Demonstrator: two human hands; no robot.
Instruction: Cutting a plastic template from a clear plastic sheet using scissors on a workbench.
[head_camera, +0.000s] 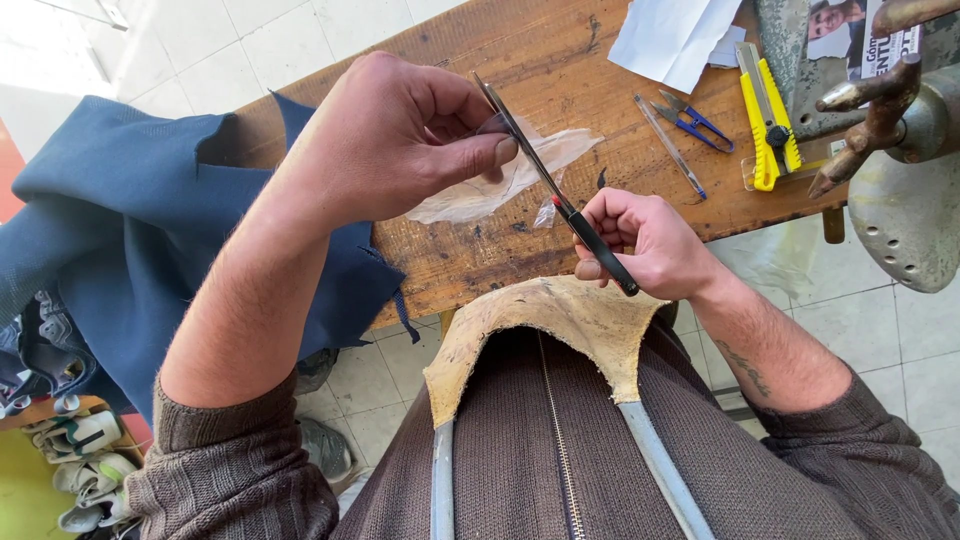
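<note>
Right hand (640, 240): clenched around black-handled knife (555, 190). Left hand (400, 135): translucent film piece (500, 175) pinched between thumb and fingers above bench (480, 260) front edge, blade laid against it. Yellow utility knife (768, 115) kept near right edge.

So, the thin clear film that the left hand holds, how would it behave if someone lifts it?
The clear film probably flops: it sags and creases away from the left hand. It looks very light, so it may drift. It seems to tear easily, since the blade in the right hand meets it at the pinch.
</note>
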